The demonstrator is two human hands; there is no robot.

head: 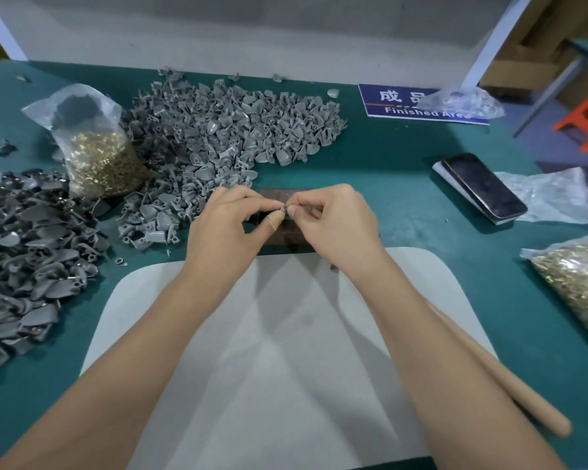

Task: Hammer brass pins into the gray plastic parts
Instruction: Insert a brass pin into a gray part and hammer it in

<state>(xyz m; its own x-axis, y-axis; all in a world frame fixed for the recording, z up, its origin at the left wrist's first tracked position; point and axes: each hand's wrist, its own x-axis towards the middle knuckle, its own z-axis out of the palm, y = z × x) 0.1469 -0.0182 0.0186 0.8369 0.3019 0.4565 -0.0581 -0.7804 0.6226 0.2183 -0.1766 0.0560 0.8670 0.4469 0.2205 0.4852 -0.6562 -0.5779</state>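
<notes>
A: What lies closest to the person?

B: A pale mat on the green table, both forearms stretched across it. A wooden hammer handle lies just beside the right forearm, its long axis running from near right toward the hands; the head is hidden.

A: And the hands?

B: They meet above a dark metal block just beyond the mat. The left hand, with a plaster on its thumb, and the right hand pinch something tiny where their fingertips touch, probably a brass pin going into a gray part. It is too small to tell which hand holds which.

A: So the hammer comes next?

B: Likely. The right hand is nearer the handle, which lies behind it.

A: Farther out?

B: A heap of gray plastic parts beyond the left hand, a darker heap on the left, and a bag of brass pins between them. Right: another pin bag, a phone.
</notes>
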